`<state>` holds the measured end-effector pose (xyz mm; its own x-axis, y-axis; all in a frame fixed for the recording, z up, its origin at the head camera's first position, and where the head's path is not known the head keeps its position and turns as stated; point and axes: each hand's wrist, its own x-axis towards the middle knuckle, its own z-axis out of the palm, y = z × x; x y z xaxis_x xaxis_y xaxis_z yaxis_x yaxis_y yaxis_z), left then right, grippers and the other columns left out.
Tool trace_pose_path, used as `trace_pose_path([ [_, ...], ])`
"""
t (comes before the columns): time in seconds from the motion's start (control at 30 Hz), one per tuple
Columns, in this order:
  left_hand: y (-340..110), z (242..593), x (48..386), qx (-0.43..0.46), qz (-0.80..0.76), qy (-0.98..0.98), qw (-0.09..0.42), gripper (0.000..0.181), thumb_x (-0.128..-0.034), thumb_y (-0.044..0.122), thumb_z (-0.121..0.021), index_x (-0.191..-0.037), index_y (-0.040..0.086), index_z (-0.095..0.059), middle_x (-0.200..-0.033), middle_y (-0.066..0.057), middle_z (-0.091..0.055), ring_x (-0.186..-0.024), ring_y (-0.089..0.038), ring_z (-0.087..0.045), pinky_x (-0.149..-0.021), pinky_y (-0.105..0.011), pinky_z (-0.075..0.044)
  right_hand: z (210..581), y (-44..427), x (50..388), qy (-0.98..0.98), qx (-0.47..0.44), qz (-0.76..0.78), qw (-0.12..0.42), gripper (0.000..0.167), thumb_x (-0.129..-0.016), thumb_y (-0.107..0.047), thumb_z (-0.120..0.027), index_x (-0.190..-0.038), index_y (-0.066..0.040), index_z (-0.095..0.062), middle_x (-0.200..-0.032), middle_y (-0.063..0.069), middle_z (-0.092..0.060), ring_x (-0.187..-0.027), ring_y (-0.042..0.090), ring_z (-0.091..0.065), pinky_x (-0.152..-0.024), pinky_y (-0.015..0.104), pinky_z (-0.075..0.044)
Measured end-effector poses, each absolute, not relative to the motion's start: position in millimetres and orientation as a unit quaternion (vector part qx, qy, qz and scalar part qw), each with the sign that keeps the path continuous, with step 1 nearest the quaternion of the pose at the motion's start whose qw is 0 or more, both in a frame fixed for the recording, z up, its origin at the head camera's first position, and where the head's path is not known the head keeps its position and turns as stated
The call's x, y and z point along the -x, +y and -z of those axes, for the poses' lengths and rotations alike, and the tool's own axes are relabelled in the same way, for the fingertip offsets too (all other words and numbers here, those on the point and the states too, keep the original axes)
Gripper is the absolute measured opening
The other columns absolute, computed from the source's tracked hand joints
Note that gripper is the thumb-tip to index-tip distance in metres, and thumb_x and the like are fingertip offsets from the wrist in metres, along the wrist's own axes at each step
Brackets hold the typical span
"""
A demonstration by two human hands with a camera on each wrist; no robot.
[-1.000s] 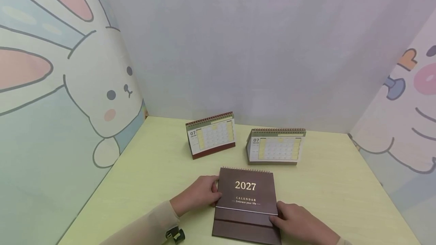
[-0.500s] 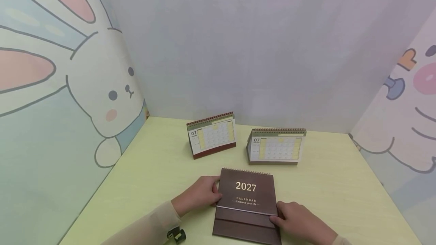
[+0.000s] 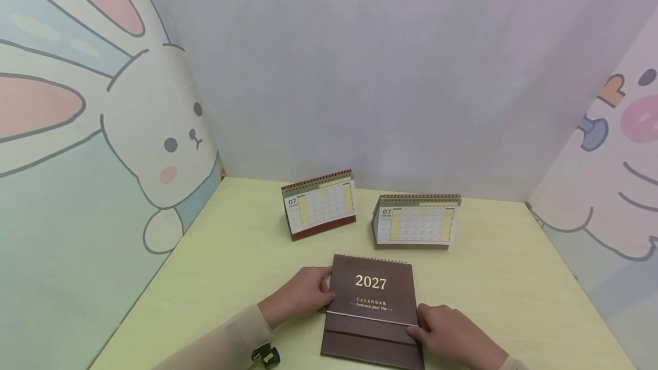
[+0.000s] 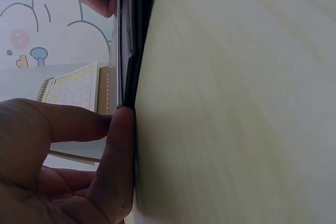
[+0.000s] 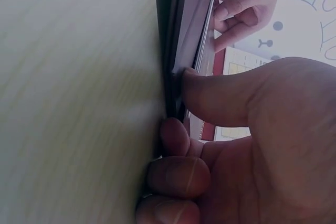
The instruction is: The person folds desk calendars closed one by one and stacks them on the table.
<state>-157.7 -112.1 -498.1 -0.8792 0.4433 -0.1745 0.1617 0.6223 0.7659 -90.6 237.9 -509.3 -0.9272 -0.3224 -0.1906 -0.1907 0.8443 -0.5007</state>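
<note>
A dark brown desk calendar point(image 3: 371, 296) with gold "2027" lettering lies folded flat on the table at the front, its wire spiral towards the back. My left hand point(image 3: 300, 294) holds its left edge near the top corner between thumb and fingers. At the lower right edge, my right hand point(image 3: 452, 333) pinches the calendar, thumb on top of the brown base flap. The right wrist view shows that thumb point(image 5: 215, 95) against the stacked boards, with curled fingertips beside the table surface. In the left wrist view the calendar's edge point(image 4: 134, 30) appears as thin dark layers.
Two standing desk calendars open at month 07 are behind: one with a red base point(image 3: 321, 204) at left, one with a grey-brown base point(image 3: 416, 221) at right. The pale yellow table point(image 3: 231, 244) meets a plain back wall and rabbit-printed side walls point(image 3: 154, 130).
Both hands keep their hold on the brown calendar, which stays in place. The whole head view shifts very slightly.
</note>
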Motion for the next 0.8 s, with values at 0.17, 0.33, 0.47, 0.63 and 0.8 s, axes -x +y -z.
trace_pose_path([
  [0.17, -111.9, 498.1, 157.4, -0.169, -0.401, 0.883, 0.177, 0.069, -0.1015, 0.003, -0.083, -0.166, -0.006, -0.061, -0.074, 0.001, -0.071, -0.062, -0.011, -0.067, -0.059, -0.022, -0.049, 508.8, 236.7, 90.4, 0.950, 0.129, 0.245, 0.141, 0.037, -0.110, -0.039, -0.083, -0.088, -0.020, -0.060, -0.074, -0.010, -0.056, -0.064, 0.005, -0.046, -0.061, 0.028, -0.037],
  [0.33, -111.5, 497.3, 156.7, -0.164, -0.405, 0.881, 0.180, 0.069, -0.1019, 0.003, -0.083, -0.167, -0.006, -0.061, -0.074, 0.001, -0.071, -0.063, -0.011, -0.067, -0.059, -0.022, -0.049, 508.6, 236.3, 90.6, 0.949, 0.126, 0.248, 0.148, 0.036, -0.111, -0.039, -0.083, -0.089, -0.020, -0.061, -0.074, -0.009, -0.056, -0.064, 0.005, -0.046, -0.061, 0.028, -0.036],
  [0.47, -112.1, 497.7, 157.3, -0.162, -0.408, 0.880, 0.182, 0.070, -0.1018, 0.003, -0.083, -0.168, -0.006, -0.060, -0.075, 0.000, -0.071, -0.064, -0.012, -0.067, -0.058, -0.022, -0.049, 507.8, 236.4, 90.8, 0.950, 0.131, 0.244, 0.143, 0.037, -0.111, -0.039, -0.083, -0.089, -0.020, -0.060, -0.074, -0.010, -0.056, -0.064, 0.004, -0.046, -0.060, 0.028, -0.036],
  [0.63, -113.7, 497.2, 158.2, -0.165, -0.413, 0.876, 0.185, 0.071, -0.1024, 0.003, -0.083, -0.168, -0.009, -0.057, -0.077, 0.000, -0.073, -0.064, -0.011, -0.068, -0.059, -0.022, -0.050, 506.8, 237.0, 91.2, 0.947, 0.126, 0.256, 0.148, 0.037, -0.110, -0.039, -0.083, -0.088, -0.020, -0.061, -0.074, -0.009, -0.057, -0.064, 0.005, -0.046, -0.061, 0.028, -0.037],
  [0.8, -118.7, 492.3, 157.5, -0.164, -0.422, 0.873, 0.183, 0.072, -0.1063, 0.010, -0.079, -0.168, -0.015, -0.053, -0.081, 0.001, -0.075, -0.065, -0.010, -0.067, -0.060, -0.022, -0.050, 503.5, 241.3, 91.4, 0.943, 0.120, 0.277, 0.139, 0.038, -0.112, -0.041, -0.082, -0.088, -0.021, -0.061, -0.074, -0.011, -0.057, -0.064, 0.003, -0.045, -0.061, 0.026, -0.039],
])
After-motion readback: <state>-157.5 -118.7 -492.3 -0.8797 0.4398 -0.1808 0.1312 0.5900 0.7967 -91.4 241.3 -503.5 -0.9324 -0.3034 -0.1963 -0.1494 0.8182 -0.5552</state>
